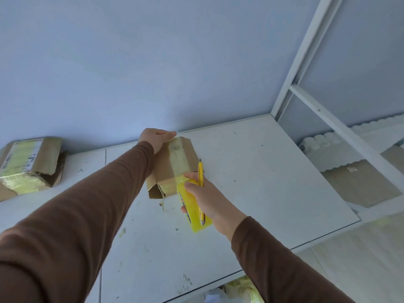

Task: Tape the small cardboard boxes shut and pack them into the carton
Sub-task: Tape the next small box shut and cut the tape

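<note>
Taping in progress near the back edge of the white desk (pixel 251 171): one small cardboard box (pixel 172 165) sits there with a strip of yellowish tape (pixel 178 158) laid along its top. Left hand (pixel 156 138) rests on the box's far end, fingers curled over the edge, pinning it. Right hand (pixel 205 200) grips the yellow tape roll (pixel 193 206) at the box's near end, fingers wrapped round it, with a yellow pen-like tool (pixel 200 184) held against the roll. Risks, as I judge them: the near flap (pixel 156 191) gapes, so tape may bridge it loosely; the box could skid if the left hand eases. Count: one box in hand, one already-taped box (pixel 28 165) at the desk's left edge, one roll, one tool. No carton clearly identifiable.
</note>
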The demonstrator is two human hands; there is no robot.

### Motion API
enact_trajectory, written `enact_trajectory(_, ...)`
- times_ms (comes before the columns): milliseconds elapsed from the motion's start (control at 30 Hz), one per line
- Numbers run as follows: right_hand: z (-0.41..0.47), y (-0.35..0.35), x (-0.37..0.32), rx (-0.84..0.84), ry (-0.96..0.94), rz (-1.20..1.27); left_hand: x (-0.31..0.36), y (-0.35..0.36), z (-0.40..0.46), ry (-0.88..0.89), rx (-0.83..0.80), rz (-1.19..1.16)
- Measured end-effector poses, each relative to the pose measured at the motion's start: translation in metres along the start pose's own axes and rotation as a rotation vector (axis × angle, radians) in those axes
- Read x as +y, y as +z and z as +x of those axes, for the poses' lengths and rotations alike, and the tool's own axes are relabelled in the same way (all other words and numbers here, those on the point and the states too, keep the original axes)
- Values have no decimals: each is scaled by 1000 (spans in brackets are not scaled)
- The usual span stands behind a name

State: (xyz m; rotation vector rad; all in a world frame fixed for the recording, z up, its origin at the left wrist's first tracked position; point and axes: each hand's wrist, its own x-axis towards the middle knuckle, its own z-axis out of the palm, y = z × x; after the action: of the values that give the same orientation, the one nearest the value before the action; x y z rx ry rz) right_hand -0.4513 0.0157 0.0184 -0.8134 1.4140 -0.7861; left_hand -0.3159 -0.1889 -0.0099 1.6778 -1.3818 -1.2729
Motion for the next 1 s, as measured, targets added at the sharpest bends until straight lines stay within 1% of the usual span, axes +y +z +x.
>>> enact_trajectory(100,7,-1,-1,-8,23,40,-5,2,4,-20,21,-11)
enact_trajectory(200,10,-1,2,16,34,31,-14,2,9,-39,34,-1)
enact_trajectory(367,15,1,12,19,78,50,-15,5,22,-53,14,22)
enact_trajectory(567,28,3,11,3,122,147,-21,4,33,42,121,289)
enact_trajectory(600,30,2,11,0,124,159,-19,4,32,96,155,367)
enact_trajectory(667,32,2,9,-2,132,181,-14,8,28,268,232,579)
enact_trajectory(700,33,2,8,-2,138,192,-11,11,24,369,228,668)
enact_trajectory(733,34,1,8,-2,143,201,-9,15,19,438,189,724)
enact_trajectory(800,34,2,9,2,139,214,-9,19,11,487,90,793)
enact_trajectory(867,35,6,10,5,119,236,-10,19,6,534,40,877)
enact_trajectory(933,37,17,13,11,70,249,-8,19,1,528,-10,1016)
enact_trajectory(1000,37,30,15,10,19,310,-6,22,-6,446,-103,1106)
